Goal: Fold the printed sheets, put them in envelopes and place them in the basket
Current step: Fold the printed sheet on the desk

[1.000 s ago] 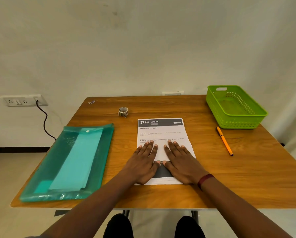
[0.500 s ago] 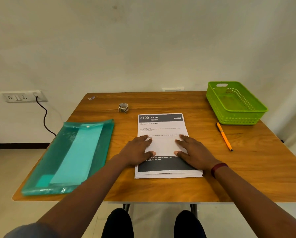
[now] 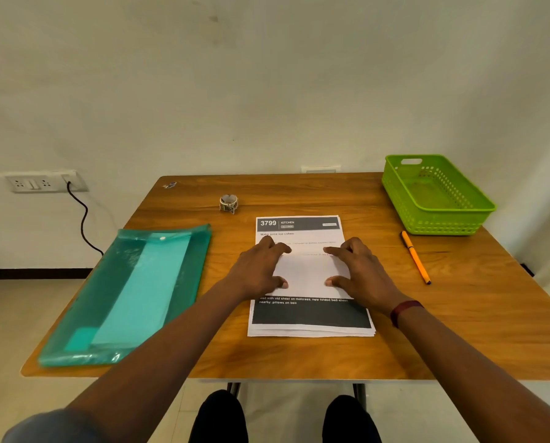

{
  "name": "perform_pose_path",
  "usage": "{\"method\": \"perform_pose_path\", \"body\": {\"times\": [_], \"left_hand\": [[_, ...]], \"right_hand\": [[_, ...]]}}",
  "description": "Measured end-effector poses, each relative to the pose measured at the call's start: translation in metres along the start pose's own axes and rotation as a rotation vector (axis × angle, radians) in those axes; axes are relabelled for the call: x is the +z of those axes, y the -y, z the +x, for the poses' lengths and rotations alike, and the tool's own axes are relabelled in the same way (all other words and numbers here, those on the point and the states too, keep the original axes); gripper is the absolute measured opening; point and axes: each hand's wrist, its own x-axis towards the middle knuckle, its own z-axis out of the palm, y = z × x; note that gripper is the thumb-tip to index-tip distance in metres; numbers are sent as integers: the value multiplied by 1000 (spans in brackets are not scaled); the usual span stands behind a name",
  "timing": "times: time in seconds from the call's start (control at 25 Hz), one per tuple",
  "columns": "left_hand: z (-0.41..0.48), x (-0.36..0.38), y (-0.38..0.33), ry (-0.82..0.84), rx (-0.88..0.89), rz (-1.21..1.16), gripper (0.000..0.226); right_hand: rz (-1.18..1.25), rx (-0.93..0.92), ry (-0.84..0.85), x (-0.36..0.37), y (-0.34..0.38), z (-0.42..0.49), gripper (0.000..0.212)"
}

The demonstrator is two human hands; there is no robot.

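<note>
While both forearms reach in from the near edge of the table (image 3: 299,356), the hands sit side by side on the stack of printed sheets (image 3: 312,329), mid-table.

Head view:
- Left hand (image 3: 259,271) is on the left side of the top sheet (image 3: 312,273) and right hand (image 3: 361,274) on its right side, with palms raised and fingers curled.
- The near part of the top sheet is folded over, so its white back faces up between the hands. Each index tip is at the flap's far edge and each thumb tip is closer to the crease, so each hand grips one side of the flap between the two.
- The "3799 KITCHEN" header shows beyond the fingers. The dark band of the next sheet down shows below the wrists.
- Right wrist carries a dark red wristband (image 3: 406,310).
- The stack lies flat, square to the table edge, directly under both hands.
- Green basket (image 3: 439,223) sits at the far right corner, well apart from the right hand. An orange pen (image 3: 415,257) lies between the stack and the basket.
- Teal plastic folder (image 3: 129,298) lies left of the stack, beside the left forearm.
- Small tape roll (image 3: 228,203) sits just beyond the stack's far left corner.
</note>
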Motion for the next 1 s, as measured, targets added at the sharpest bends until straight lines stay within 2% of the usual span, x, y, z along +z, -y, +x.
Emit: {"method": "perform_pose_path", "body": {"times": [0.16,0.32,0.4,0.6,0.76,0.92,1.0], "left_hand": [[-5,-18,-2,-81,29,-110,43],[-9,-42,-9,-136,55,-167,22],[-12,-46,-12,-176,64,-151,17],[-29,-19,-10,-127,36,-37,18],[-46,12,-10,-27,38,2,24],[-56,32,-10,101,22,27,63],[-58,40,-12,149,45,110,71]], "right_hand": [[199,21,-119,-15,5,0,36],[354,-34,-194,-34,10,2,18],[356,-63,-214,-35,13,2,14],[192,-208,-171,-10,9,-20,13],[119,-165,-97,14,4,-42,26],[-48,-105,137,23,11,-48,70],[-168,-115,219,25,16,-47,80]]}}
